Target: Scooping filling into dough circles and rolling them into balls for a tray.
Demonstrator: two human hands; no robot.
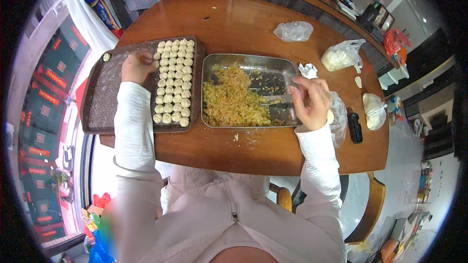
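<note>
A dark tray [105,100] on the left holds several rows of small pleated dumplings [173,87] along its right side. One lone dumpling [107,57] sits at its far left corner. My left hand [138,67] is over the tray, its fingers pinched together on a dumpling [156,56] at the left edge of the rows. A metal pan [248,126] beside the tray contains chopped green and orange filling [234,100] and a flat metal utensil [276,99]. Over the pan's right rim, my right hand [313,101] has its thumb and fingers curved apart, with nothing visible between them.
Right of the pan are a crumpled white tissue [307,70], a plastic bag [338,119], and a black object [355,128]. Farther off lie more bags, one with pale wrappers [342,54], another knotted [374,111], and one crumpled [293,31]. A wooden chair [368,209] stands near the table's right side.
</note>
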